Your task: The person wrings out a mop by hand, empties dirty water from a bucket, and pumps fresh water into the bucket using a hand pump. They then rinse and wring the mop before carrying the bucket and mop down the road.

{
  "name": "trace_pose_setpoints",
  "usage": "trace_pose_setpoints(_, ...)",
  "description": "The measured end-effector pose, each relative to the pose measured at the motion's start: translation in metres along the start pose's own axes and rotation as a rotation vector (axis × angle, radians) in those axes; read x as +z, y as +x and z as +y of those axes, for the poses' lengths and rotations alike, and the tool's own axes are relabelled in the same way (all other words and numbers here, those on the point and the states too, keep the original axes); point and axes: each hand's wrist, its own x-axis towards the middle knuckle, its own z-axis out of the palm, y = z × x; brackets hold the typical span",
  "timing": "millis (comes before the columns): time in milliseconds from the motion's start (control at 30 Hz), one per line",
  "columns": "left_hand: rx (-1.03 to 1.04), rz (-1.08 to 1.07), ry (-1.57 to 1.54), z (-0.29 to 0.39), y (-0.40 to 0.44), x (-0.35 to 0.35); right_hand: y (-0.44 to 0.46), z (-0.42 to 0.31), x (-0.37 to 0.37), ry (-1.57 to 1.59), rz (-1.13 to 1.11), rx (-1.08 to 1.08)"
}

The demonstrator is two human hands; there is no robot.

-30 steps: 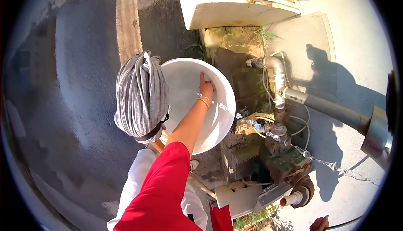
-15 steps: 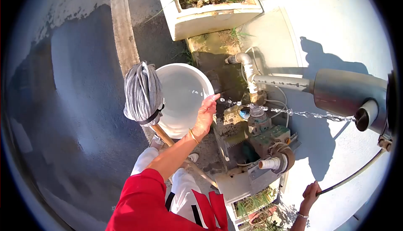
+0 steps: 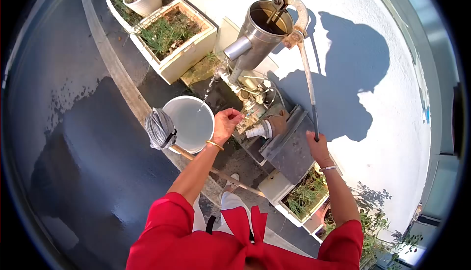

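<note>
White plastic forms the bucket (image 3: 180,109), which stands on the ground (image 3: 108,157) left of the metal pump (image 3: 257,37). Thin water (image 3: 206,94) falls from the spout (image 3: 237,48) into it. The right hand (image 3: 319,148) has its fingers wrapped round the near end of the pump handle (image 3: 309,86). The left hand (image 3: 227,123) is just beside the bucket's right rim, fingers bent; whether they press together, I cannot tell. A grey mop (image 3: 160,128) overlaps the bucket's left edge.
</note>
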Motion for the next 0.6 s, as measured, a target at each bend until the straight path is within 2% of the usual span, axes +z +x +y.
trace_pose_setpoints(33,0.027,-0.014,0.023,0.034,-0.013,0.002,-0.007,-0.012,-0.001,-0.014,-0.030,0.009)
trace_pose_setpoints(67,0.161,-0.058,0.195,0.066,-0.027,0.010,-0.015,-0.016,-0.006,0.011,0.001,0.000)
trace_pose_setpoints(100,0.303,-0.096,0.365,0.100,-0.038,0.020,-0.020,-0.017,-0.009,0.002,-0.060,0.017)
trace_pose_setpoints(133,0.610,-0.124,0.509,0.137,-0.051,0.031,-0.028,-0.019,-0.016,-0.011,-0.123,0.042)
trace_pose_setpoints(167,0.916,-0.149,0.644,0.173,-0.066,0.044,-0.037,-0.027,-0.032,0.005,-0.095,0.038)
trace_pose_setpoints(200,1.122,-0.210,0.719,0.208,-0.078,0.061,-0.046,-0.039,-0.053,0.031,-0.147,0.038)
trace_pose_setpoints(233,1.323,-0.274,0.789,0.237,-0.087,0.080,-0.057,-0.051,-0.075,0.056,-0.204,0.042)
trace_pose_setpoints(300,1.539,-0.301,0.913,0.267,-0.093,0.123,-0.072,-0.083,-0.129,-0.136,-0.315,-0.033)
trace_pose_setpoints(367,1.591,-0.433,1.001,0.300,-0.093,0.147,-0.086,-0.126,-0.179,-0.344,-0.363,-0.125)
trace_pose_setpoints(433,1.555,-0.521,1.027,0.325,-0.089,0.169,-0.098,-0.180,-0.217,-0.439,-0.434,-0.005)
trace_pose_setpoints(467,1.469,-0.652,1.130,0.342,-0.088,0.175,-0.106,-0.203,-0.229,-0.336,-0.400,-0.026)
trace_pose_setpoints(500,1.374,-0.787,1.227,0.359,-0.087,0.180,-0.110,-0.212,-0.234,-0.180,-0.375,-0.217)
trace_pose_setpoints(533,1.256,-0.884,1.245,0.365,-0.084,0.186,-0.096,-0.204,-0.237,-0.357,-0.379,-0.188)
trace_pose_setpoints(567,1.326,-0.877,1.187,0.353,-0.073,0.191,-0.094,-0.186,-0.231,-0.326,-0.402,-0.161)
trace_pose_setpoints(600,1.170,-0.969,1.214,0.340,-0.073,0.195,-0.090,-0.169,-0.223,-0.269,-0.403,-0.140)
